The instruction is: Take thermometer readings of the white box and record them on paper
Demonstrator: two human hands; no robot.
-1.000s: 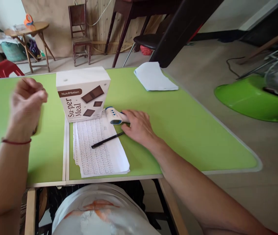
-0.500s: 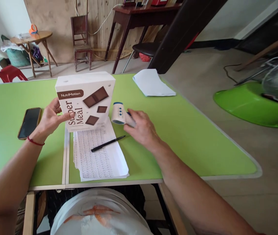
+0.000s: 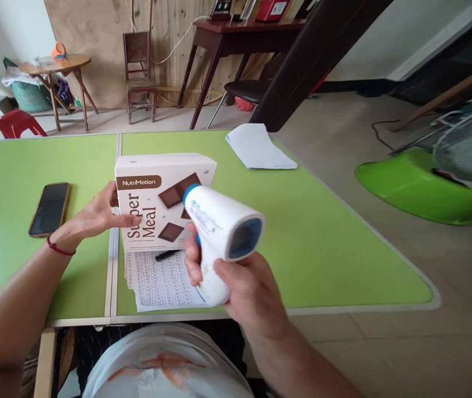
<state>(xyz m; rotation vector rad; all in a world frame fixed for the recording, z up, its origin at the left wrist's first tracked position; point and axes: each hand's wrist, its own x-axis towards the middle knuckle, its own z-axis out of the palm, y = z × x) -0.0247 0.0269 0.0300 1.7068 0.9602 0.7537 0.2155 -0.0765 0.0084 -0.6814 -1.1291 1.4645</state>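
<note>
My left hand (image 3: 105, 215) grips the left side of a white box (image 3: 140, 200) printed "NutriMotion Super Meal", its thumb across the front. The box stands upright, slightly tilted, over the far part of the handwritten sheets (image 3: 159, 284). Wrapped round the handle of a white and blue infrared thermometer (image 3: 219, 221) are the fingers of my right hand (image 3: 252, 287). Its blue-rimmed nose points at the box front and hides part of the printed pictures; the dark display end faces me. A black pen (image 3: 166, 255) lies on the sheets, mostly hidden behind the thermometer and box.
On the green folding table (image 3: 322, 249), a phone (image 3: 50, 209) lies at the left and blank paper (image 3: 260, 146) at the far right edge. A dark slanted post (image 3: 314, 61) stands behind the table. A green plastic object (image 3: 414, 188) is on the floor at right.
The box has moved right and nearer to me in my left hand. My right hand has raised and turned the thermometer, bringing its nose round toward the box.
</note>
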